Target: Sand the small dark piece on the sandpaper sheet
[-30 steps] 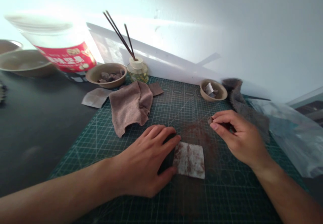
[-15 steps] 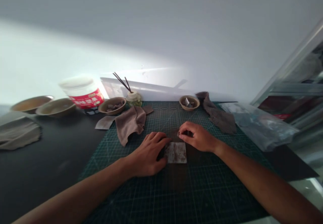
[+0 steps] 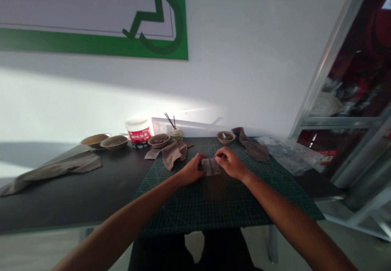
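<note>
Mottled sheet (image 3: 211, 167), partly covered, right hand (image 3: 231, 163) (hold unclear)

L hand (image 3: 193, 170) at pale sheet (image 3: 210, 167), L edge; R hand (image 3: 231, 163), curled, nr its upper R corner; grn mat (image 3: 235, 210) under.

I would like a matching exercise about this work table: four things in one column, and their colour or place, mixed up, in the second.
Column one:
1. tub
2. cutting mat
3. smudged square
4. plastic bag

Column two:
A. between the left hand and the right hand
B. see-through, along the mat's right side
C. white and red, near the wall
D. green, with grid lines

Right pairs: 1-C, 2-D, 3-A, 4-B
</note>
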A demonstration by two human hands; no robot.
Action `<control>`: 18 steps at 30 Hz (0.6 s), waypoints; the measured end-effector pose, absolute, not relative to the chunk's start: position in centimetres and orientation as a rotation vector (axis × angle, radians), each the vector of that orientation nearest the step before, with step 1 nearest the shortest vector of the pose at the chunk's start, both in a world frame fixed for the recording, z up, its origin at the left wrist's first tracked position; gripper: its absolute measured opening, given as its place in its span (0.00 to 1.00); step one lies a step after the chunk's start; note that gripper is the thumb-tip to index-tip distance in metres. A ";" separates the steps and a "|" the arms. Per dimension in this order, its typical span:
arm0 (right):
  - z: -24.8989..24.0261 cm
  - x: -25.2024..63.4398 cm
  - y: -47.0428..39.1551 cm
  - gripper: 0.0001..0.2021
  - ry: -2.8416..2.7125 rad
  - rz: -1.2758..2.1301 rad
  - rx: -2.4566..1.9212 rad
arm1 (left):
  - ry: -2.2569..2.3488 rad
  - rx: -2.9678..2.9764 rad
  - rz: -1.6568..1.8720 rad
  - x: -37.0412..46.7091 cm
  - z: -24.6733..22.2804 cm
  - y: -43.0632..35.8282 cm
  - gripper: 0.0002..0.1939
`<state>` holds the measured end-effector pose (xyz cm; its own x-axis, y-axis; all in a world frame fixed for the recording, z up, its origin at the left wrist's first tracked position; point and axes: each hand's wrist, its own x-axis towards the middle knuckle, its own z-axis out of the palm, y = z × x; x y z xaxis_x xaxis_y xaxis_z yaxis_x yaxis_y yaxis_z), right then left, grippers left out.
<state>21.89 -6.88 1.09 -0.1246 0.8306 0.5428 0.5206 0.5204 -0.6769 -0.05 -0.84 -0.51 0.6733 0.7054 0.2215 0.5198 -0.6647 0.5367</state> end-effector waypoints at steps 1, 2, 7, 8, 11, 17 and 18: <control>0.8 22.0 -7.1 0.11 -1.732 0.386 -1.142 | 0.960 2.428 0.607 0.2 -0.6 -0.9 0.18; 0.4 22.1 -7.3 0.13 -1.677 0.374 -1.154 | 0.970 2.404 0.634 0.4 -0.7 -1.0 0.18; -1.4 23.3 -8.1 0.15 -1.456 0.292 -1.198 | 1.067 2.318 0.763 0.9 -0.6 -2.1 0.18; -1.7 23.6 -8.1 0.15 -1.424 0.272 -1.205 | 1.091 2.306 0.779 1.0 -0.6 -2.3 0.18; -2.3 24.2 -8.0 0.16 -1.350 0.216 -1.223 | 1.173 2.284 0.793 1.1 -0.6 -2.5 0.18; -3.2 24.6 -6.9 0.16 -1.307 0.162 -1.226 | 1.361 2.284 0.760 0.7 -1.0 -1.9 0.18; -3.3 24.6 -6.8 0.16 -1.304 0.158 -1.226 | 1.383 2.287 0.749 0.5 -1.1 -1.8 0.18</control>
